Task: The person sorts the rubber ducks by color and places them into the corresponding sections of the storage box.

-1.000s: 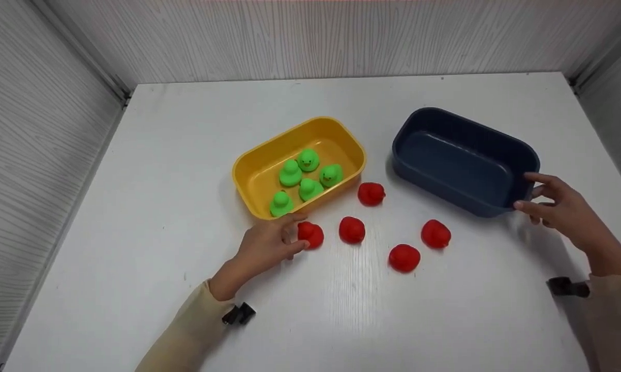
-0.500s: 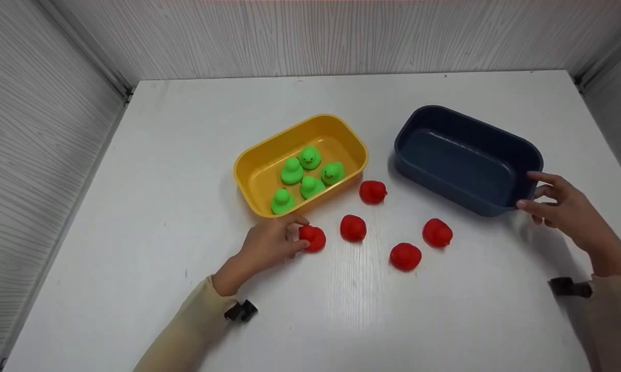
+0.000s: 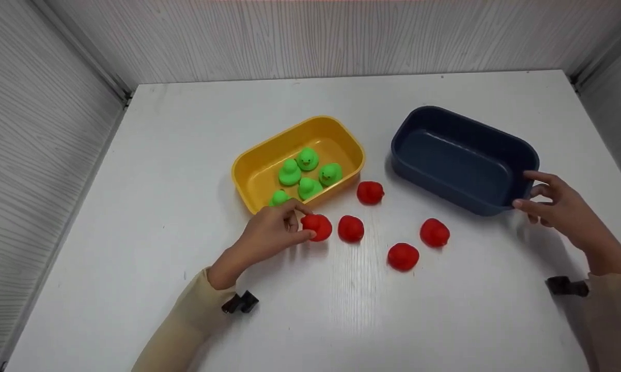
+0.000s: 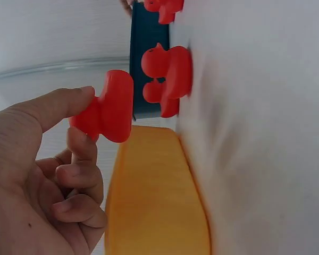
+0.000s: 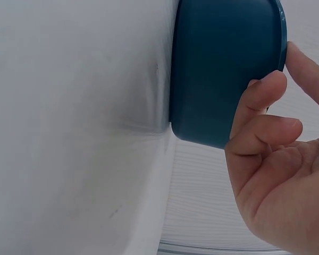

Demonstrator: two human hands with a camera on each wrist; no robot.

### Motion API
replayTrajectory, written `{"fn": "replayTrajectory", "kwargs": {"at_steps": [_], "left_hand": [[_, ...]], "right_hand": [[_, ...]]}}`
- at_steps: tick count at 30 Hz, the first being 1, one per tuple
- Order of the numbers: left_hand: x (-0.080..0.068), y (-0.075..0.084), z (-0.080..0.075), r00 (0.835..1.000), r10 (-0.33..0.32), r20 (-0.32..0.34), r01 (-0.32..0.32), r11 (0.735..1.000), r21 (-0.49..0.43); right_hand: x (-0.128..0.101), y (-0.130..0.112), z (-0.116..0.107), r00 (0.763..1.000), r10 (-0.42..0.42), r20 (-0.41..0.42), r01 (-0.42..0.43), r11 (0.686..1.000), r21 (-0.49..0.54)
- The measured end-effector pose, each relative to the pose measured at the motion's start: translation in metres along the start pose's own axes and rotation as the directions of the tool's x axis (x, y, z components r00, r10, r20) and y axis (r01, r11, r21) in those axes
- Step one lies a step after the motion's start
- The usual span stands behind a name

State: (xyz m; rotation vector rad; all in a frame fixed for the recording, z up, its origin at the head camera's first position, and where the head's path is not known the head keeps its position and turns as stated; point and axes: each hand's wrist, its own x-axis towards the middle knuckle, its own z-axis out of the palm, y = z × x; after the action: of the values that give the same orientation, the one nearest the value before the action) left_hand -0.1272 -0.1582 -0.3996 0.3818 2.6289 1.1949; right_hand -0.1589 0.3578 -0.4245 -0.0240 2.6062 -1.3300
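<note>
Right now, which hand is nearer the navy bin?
Right: the right hand holds the navy bin by its right end; the left hand, left of it, pinches a red toy duck.

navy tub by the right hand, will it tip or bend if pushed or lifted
The navy tub will probably slide rather than tip, since its broad base sits flat on the table. It looks fairly stiff, as its rim shows no bend where the right hand touches it. The thin rim hints that it is light.

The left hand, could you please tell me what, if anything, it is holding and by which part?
The left hand pinches a red duck by its head, leaving the wider body free.
</note>
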Motion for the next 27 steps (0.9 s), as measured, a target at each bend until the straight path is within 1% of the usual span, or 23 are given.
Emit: {"fn": "replayTrajectory", "kwargs": {"at_steps": [3,6,10,13,19,24,27], "left_hand": [[0.007,0.008,-0.005,0.999,0.044,-0.005,-0.044,0.998,-0.043],[0.016,0.018,-0.009,0.998,0.066,-0.008,-0.067,0.993,-0.096],[0.031,0.034,-0.012,0.998,0.069,-0.005,-0.069,0.985,-0.156],[0.045,0.046,-0.013,0.997,0.072,-0.011,-0.073,0.979,-0.189],[0.075,0.066,-0.012,0.995,0.094,-0.013,-0.094,0.962,-0.256],[0.095,0.081,-0.01,0.996,0.094,-0.01,-0.092,0.947,-0.308],[0.107,0.088,-0.006,0.995,0.099,-0.009,-0.096,0.942,-0.321]], "right_hand": [[0.0,0.0,-0.001,1.0,-0.001,0.001,0.001,1.0,0.011],[0.0,0.0,-0.002,1.0,-0.001,0.001,0.001,1.0,0.014],[-0.001,0.001,-0.003,1.0,0.005,-0.005,-0.005,1.0,-0.007],[-0.001,0.002,-0.002,1.0,0.006,-0.01,-0.006,1.0,-0.01],[-0.001,0.004,-0.001,1.0,-0.009,0.003,0.009,1.0,0.023],[0.0,0.002,-0.001,0.999,-0.029,0.014,0.028,0.999,0.036],[0.0,0.001,-0.001,0.999,-0.038,0.016,0.038,0.998,0.048]]}}
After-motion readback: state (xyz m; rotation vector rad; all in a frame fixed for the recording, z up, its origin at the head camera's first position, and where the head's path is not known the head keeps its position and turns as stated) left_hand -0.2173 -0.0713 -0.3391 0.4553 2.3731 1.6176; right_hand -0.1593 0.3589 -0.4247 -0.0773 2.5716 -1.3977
